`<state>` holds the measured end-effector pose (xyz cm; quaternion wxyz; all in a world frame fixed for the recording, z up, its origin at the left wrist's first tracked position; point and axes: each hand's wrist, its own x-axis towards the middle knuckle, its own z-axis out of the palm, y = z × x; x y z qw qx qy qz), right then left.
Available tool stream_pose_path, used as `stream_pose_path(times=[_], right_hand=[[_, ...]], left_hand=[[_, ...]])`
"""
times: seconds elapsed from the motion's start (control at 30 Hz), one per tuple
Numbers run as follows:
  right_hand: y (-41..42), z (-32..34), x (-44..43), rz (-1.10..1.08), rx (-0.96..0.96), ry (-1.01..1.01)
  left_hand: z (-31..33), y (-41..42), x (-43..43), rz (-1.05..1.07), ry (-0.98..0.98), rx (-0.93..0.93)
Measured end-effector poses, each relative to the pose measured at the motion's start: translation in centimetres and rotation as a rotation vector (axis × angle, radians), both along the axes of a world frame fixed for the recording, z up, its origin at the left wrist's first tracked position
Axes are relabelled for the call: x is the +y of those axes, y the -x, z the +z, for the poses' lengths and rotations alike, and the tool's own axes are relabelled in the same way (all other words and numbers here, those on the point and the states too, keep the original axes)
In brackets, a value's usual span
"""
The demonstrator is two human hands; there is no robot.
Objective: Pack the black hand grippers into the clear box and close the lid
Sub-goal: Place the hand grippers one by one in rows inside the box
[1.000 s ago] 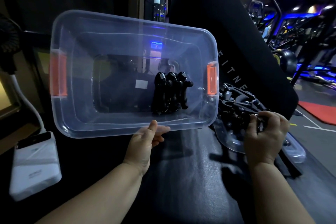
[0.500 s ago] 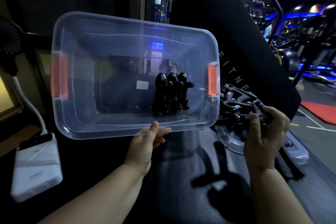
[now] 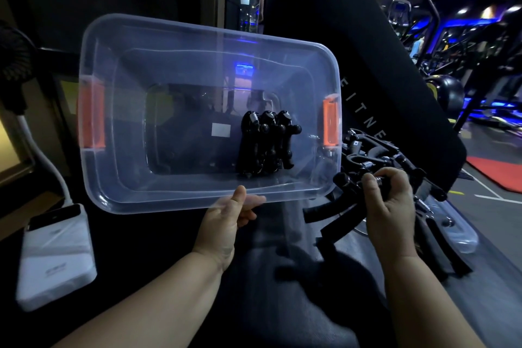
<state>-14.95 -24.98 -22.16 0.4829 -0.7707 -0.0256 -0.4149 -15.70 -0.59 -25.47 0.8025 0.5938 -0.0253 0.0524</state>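
Risk of the three black hand grippers (image 3: 265, 144) already inside sliding out or bunching, since the clear rectangular plastic box with orange latches (image 3: 113, 110) is tipped up on edge, pinched only at its near rim by the left hand (image 3: 228, 217), thumb over the rim, fingers beneath. Right hand (image 3: 392, 206) raised beside the box, grip closed around a tangled black bundle of spring grippers (image 3: 347, 200), probably two or more; snagged handles catching the rim possible. Clear lid (image 3: 463, 237) flat on the dark counter (image 3: 282, 305).

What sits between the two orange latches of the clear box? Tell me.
Head view: three black hand grippers stand together near the right orange latch; the box floor toward the left latch is bare.
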Motion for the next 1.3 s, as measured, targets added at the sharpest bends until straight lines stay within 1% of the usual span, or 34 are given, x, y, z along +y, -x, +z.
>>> stream_pose_path(times=[0.13,0.3,0.5,0.6,0.67,0.77,0.83,1.0,1.2,1.3], right_hand=[[-0.2,-0.2,1.2,0.12,0.038,-0.02],[-0.2,-0.8,1.4,0.253,0.147,-0.057],[0.8,-0.3,2.9,0.384,0.243,-0.185],[0.8,-0.4,4.1,0.36,0.274,-0.141],[0.8,-0.6,4.1,0.272,0.255,-0.094],[0.5,-0.9,3.2,0.147,0.255,0.034],[0.5,-1.1,2.7,0.154,0.235,0.101],[0.7,-0.9,2.5,0.185,0.109,0.228],[0.5,-1.1,1.7,0.222,0.143,0.305],[0.5,-1.1,1.3,0.278,0.153,0.297]], left_hand=[[0.0,0.0,0.0,0.0,-0.007,-0.001],[0.0,0.0,0.0,0.001,-0.009,-0.001],[0.1,0.0,-0.1,0.006,0.002,0.002],[0.1,0.1,-0.1,0.008,0.0,0.0],[0.1,0.1,0.0,0.01,0.0,-0.001],[0.1,0.1,-0.1,0.014,0.005,0.002],[0.1,0.1,-0.1,0.012,0.005,0.001],[0.1,0.1,-0.1,0.012,-0.002,0.0],[0.1,0.0,-0.2,0.021,0.006,-0.001],[0.1,0.0,-0.2,0.019,-0.008,0.001]])
